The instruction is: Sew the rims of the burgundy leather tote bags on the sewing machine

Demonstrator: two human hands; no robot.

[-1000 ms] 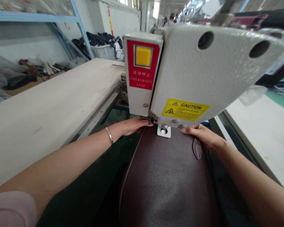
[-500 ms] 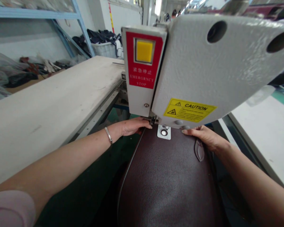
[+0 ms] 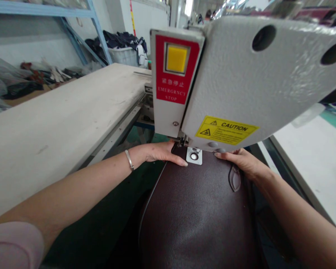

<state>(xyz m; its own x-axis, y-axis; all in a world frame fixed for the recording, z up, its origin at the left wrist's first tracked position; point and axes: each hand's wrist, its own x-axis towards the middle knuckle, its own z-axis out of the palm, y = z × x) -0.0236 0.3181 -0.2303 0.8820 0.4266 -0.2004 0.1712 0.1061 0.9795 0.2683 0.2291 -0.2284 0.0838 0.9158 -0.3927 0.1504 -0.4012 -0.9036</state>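
A dark brown leather bag with a piped left edge lies with its far end under the head of a sewing machine. My left hand grips the bag's left edge near the machine, thumb flat on top and the other fingers partly hidden beyond the edge. On the right side, my right hand pinches the bag, its thumb on the leather and its fingers mostly out of sight. Between my hands a metal plate with a round opening rests on the leather. A small leather loop sits by my right hand.
The machine bears a yellow emergency stop button and a caution label. A pale tabletop extends on the left, another pale tabletop on the right. Behind stand a blue shelf frame and a tub of dark cloth.
My left thumb has moved right and toward me, away from the machine's foot, and now lies on the leather near the metal plate. My right hand stays nearly in place.
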